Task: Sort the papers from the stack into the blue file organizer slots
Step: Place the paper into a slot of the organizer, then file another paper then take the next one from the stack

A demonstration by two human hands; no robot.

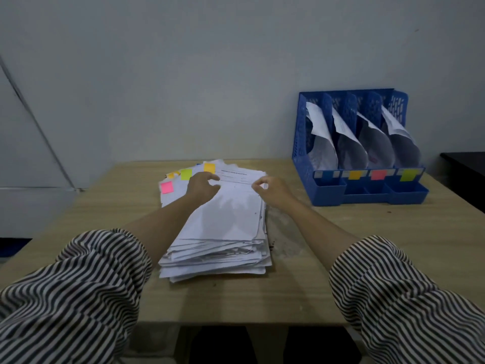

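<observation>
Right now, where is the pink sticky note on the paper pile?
In the head view, the pink sticky note sits at the far left corner of the paper stack, just left of the left hand.

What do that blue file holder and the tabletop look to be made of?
The blue file organizer looks like moulded plastic: one even colour, a dull sheen, and walls pierced with a regular pattern of holes. The table shows a pale, matte wood-grain surface; whether that is solid wood or a printed laminate cannot be told from here.
</observation>
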